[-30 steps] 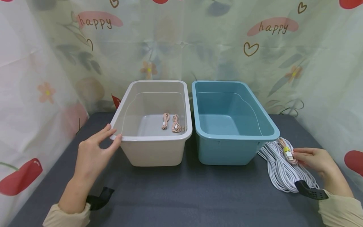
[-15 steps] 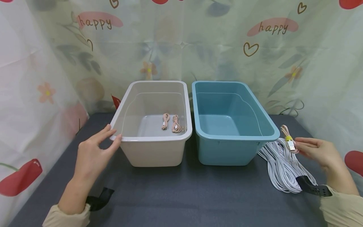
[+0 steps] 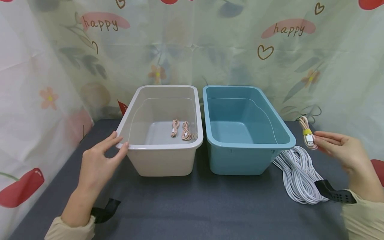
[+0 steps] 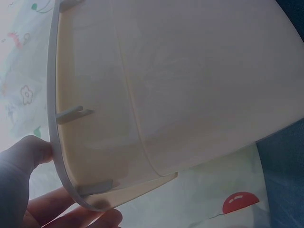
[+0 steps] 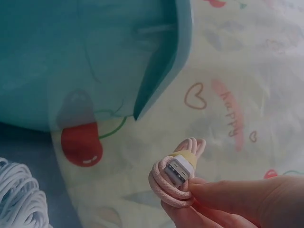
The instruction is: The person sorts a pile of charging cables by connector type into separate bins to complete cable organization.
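Note:
My right hand (image 3: 349,151) pinches a small coiled pink USB cable (image 3: 306,131) by its lower end, raised to the right of the blue bin (image 3: 235,161). A yellow band wraps the coil, and its white plug (image 5: 179,170) faces the camera in the right wrist view. On the left, my left hand (image 3: 97,163) holds the near left corner of the beige bin (image 3: 163,162), thumb and fingers at its rim (image 4: 53,95). Two more pink cables, one of them a coiled cable (image 3: 186,131), lie on the beige bin's floor.
A large coil of white cable (image 3: 300,178) lies on the dark tabletop (image 3: 192,206), against the blue bin's right side. Both bins stand side by side with a narrow gap. A printed curtain (image 3: 192,60) hangs behind and at both sides.
My right hand has lifted the pink cable up off the white coil and slightly to the right. The left hand and both bins have stayed put.

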`<move>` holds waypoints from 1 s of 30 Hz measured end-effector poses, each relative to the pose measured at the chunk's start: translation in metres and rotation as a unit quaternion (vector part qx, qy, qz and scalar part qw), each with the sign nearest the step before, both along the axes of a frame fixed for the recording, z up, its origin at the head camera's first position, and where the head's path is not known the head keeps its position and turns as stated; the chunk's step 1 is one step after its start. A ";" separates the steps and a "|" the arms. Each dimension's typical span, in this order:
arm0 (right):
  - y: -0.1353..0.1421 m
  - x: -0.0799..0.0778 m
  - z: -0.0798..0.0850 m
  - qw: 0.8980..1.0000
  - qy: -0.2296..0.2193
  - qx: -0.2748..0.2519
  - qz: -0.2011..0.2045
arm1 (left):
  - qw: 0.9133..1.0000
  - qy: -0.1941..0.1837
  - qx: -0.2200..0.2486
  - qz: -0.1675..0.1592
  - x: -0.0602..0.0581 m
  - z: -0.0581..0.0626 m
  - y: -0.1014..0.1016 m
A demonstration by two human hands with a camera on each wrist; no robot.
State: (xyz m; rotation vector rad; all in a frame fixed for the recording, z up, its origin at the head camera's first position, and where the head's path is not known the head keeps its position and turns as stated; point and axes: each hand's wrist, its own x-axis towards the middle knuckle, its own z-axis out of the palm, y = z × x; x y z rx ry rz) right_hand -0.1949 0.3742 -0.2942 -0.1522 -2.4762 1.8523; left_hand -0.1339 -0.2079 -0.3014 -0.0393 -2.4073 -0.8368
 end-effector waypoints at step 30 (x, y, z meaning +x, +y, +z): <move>-0.045 -0.006 0.050 0.996 0.083 -0.011 0.015 | 1.000 -0.009 0.005 -0.003 0.000 -0.001 -0.002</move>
